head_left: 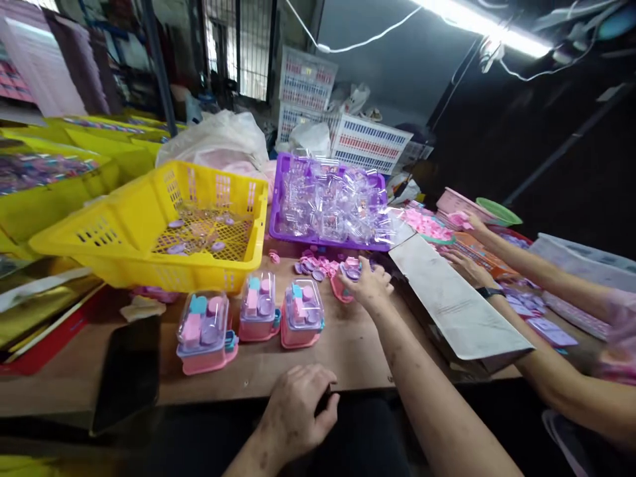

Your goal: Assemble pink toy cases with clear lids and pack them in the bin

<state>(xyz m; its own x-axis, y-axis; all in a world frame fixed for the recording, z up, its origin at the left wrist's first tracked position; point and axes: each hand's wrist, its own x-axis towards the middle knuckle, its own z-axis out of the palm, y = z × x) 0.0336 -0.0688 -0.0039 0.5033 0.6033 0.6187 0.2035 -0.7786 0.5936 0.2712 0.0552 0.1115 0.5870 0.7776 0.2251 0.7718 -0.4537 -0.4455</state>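
Observation:
My right hand (370, 283) reaches across the table, thumb and fingers around a small pink toy box (342, 291) with lilac pieces on top; part of the box is hidden behind the hand. Near the table's front edge rests my left hand (301, 407), loosely curled, its thumb apart from the fingers and nothing visible in it. Left of the right hand stand three pink toy boxes with clear domed lids: one on the left (206, 331), one in the middle (259, 306) and one on the right (302, 313). Loose pink and lilac pieces (318, 266) lie behind them.
A yellow basket (149, 232) holds a few lilac pieces. Behind the table's middle, a purple basket (275, 199) carries clear plastic domes. A cardboard flap (447, 298) divides off a co-worker's hands (470, 268) on the right. A dark phone (128, 364) lies at the left.

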